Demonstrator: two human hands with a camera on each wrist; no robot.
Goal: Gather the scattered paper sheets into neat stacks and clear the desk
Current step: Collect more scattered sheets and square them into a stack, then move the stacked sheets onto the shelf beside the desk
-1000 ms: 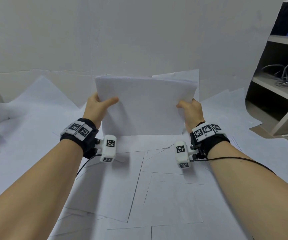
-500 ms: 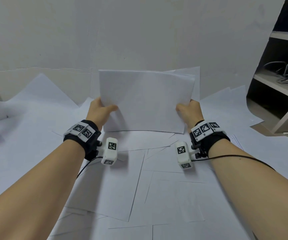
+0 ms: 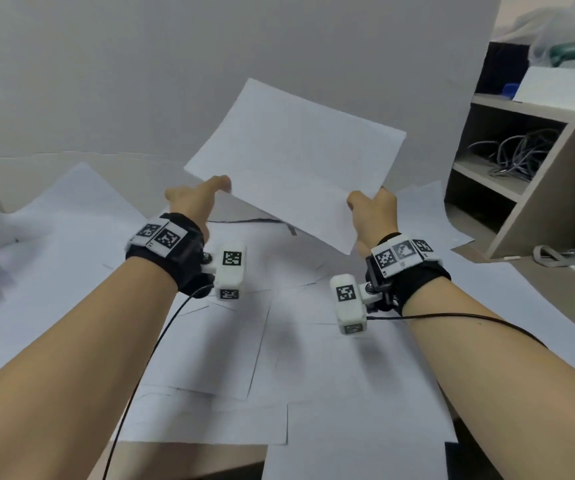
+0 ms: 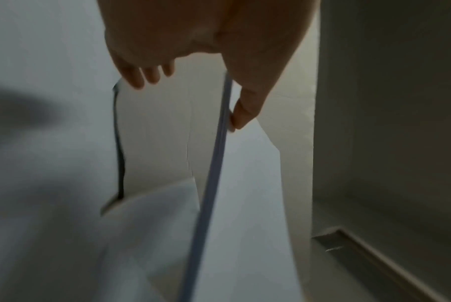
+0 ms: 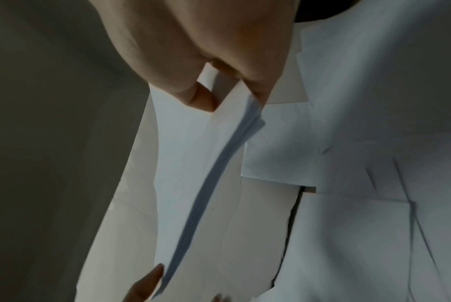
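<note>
Paper stack held tilted in the air above the counter, over loose sheets scattered beneath. Left hand pinching its near-left corner, right hand pinching the near-right edge. Best kept squared while swinging aside: firm grip, edges flush, clear of the shelf unit.

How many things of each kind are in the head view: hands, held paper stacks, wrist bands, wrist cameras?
Hands: 2, the left hand and the right hand
Held paper stack: 1
Black wrist bands: 2
White wrist cameras: 2
Total: 7
The loose sheets overlap too much to count.
</note>
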